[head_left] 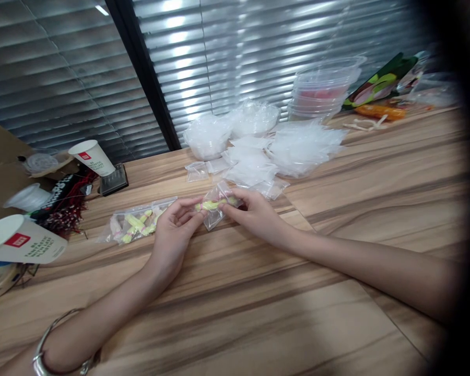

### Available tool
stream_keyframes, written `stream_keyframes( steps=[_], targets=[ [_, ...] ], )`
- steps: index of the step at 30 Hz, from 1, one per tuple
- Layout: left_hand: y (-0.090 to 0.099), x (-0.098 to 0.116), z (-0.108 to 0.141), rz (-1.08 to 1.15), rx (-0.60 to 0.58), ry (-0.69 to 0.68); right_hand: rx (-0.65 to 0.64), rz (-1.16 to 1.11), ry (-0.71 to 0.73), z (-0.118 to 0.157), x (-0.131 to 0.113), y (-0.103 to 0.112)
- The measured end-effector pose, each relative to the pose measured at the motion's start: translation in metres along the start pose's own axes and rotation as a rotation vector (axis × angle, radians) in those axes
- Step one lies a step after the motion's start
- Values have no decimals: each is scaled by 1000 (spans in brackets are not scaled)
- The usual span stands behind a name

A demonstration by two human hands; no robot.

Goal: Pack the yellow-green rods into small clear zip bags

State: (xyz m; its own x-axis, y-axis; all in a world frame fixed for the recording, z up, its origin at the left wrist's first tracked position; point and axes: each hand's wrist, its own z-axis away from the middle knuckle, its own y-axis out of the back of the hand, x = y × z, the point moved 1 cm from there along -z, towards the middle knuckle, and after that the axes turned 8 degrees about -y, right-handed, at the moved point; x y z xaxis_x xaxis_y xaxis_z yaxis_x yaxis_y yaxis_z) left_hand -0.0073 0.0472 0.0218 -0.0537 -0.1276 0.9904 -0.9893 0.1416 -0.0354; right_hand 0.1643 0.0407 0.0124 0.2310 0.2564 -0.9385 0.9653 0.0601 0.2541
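Between my two hands, just above the wooden table [227,292], is a small clear plastic bag [214,220] with a yellow bundle [210,204] that has a pink band. I cannot tell whether the bundle lies fully inside the bag. My left hand [176,222] pinches the left end between thumb and fingers. From the other side my right hand [253,211] pinches the right end, thumb on top. Left of my left hand lies a larger clear bag [115,230] with several similar yellow and pale bundles [135,225].
Behind my hands spreads a heap of small clear bags [250,167]. Stacked plastic tubs [317,94] and an orange packet [379,112] stand at the back right. Paper cups [23,243], a dark box [115,181] and red-black threads [65,209] are at left. Window blinds [238,52] close the back.
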Motion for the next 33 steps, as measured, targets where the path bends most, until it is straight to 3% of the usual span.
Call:
stream_keyframes(
  steps=[19, 29, 33],
  targets=[
    [2, -3, -1, 77, 19, 55, 24, 118, -6, 3, -6, 3],
    [4, -5, -3, -14, -1, -80, 78, 184, -3, 5, -7, 1],
    [4, -5, -3, -4, 1, -75, 83, 179, 15, 4, -5, 1]
  ],
)
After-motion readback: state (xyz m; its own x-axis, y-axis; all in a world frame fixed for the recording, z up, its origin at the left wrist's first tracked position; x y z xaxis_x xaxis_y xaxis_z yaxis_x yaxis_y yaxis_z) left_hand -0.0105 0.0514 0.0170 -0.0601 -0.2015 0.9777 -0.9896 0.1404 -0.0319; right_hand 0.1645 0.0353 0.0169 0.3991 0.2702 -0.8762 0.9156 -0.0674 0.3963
